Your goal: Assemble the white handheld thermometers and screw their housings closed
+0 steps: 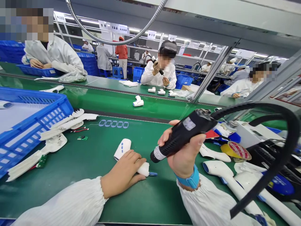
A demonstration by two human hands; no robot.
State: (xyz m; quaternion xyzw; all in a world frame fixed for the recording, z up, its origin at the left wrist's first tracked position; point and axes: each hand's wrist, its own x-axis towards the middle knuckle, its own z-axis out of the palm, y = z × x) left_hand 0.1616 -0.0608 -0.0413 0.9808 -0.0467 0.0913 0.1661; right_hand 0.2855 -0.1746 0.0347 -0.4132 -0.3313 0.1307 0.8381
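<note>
My right hand (185, 153) grips a black cylindrical corded tool (181, 133) with a pale label band near its tip. The tip points down and left, and a thick black cable leaves its back end. My left hand (125, 174) lies over a white gun-shaped plastic housing (122, 149) on the green work surface, its fingers around the handle. Blue buttons show on the housing's body, and a small blue piece (153, 174) sticks out at the handle's end. Part of the handle is hidden under the fingers. The tool's tip is just right of the housing, apart from it.
A blue basket (35, 131) stands at the left, with white shells (53, 142) and small circuit boards (42, 161) beside it. More white housings (218, 169) and tape (236, 150) crowd the right. A conveyor belt (105, 103) crosses beyond, carrying another housing (138, 101). Co-workers sit opposite.
</note>
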